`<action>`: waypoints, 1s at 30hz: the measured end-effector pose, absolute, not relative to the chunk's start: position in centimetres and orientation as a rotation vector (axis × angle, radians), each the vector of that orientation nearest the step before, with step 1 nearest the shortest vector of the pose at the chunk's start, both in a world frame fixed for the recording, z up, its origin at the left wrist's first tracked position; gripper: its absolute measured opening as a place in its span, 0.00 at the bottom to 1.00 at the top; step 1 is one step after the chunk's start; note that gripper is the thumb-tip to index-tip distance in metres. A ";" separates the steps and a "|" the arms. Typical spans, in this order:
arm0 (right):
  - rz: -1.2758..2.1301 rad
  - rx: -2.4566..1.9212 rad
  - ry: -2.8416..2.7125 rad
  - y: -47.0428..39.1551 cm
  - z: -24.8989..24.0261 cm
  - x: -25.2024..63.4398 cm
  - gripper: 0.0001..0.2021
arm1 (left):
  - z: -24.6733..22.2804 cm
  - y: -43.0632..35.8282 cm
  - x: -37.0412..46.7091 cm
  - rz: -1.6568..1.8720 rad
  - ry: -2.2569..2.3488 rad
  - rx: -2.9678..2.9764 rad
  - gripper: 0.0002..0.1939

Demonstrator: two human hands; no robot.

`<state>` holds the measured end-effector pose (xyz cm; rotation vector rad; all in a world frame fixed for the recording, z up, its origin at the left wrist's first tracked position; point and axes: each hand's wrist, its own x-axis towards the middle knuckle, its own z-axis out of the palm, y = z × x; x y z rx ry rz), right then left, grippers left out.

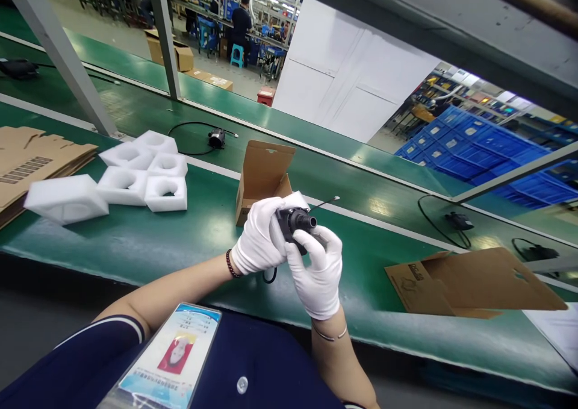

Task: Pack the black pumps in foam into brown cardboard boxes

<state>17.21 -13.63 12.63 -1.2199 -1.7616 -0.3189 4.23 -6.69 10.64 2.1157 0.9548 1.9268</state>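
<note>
In front of my chest I hold a small black pump [297, 221] with a ribbed round outlet facing right. My gloved left hand [259, 235] is closed around a white foam block [295, 200] against the pump's back; how far the pump sits inside the foam is hidden. The fingers of my gloved right hand [318, 270] pinch the pump from the front and below. A thin cable with a white connector [336, 199] sticks out behind, and a black loop of cable hangs below. Just behind my left hand stands an open cardboard box [266, 168].
Several white foam blocks [124, 180] lie at left beside flattened cardboard [36, 162]. At right is another open box [451, 282] on its side. Further pumps with cables [217, 137] lie on the green belt [316, 174] behind. Metal posts [162, 35] rise from the line.
</note>
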 end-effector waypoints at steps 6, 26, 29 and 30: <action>-0.204 -1.265 -1.603 -13.8 12.4 16.5 0.06 | 11.3 -6.7 4.4 1.940 0.864 2.124 0.29; 0.958 -0.966 -1.259 -13.2 6.8 16.4 0.46 | 11.4 -4.7 2.2 1.406 0.519 1.219 0.47; 1.385 -1.129 -1.439 -14.6 6.4 17.8 0.32 | 12.4 -3.8 0.5 1.464 0.477 1.288 0.53; 1.316 -1.213 -1.499 -15.3 7.3 18.9 0.26 | 12.6 -3.6 -0.1 1.470 0.477 1.372 0.55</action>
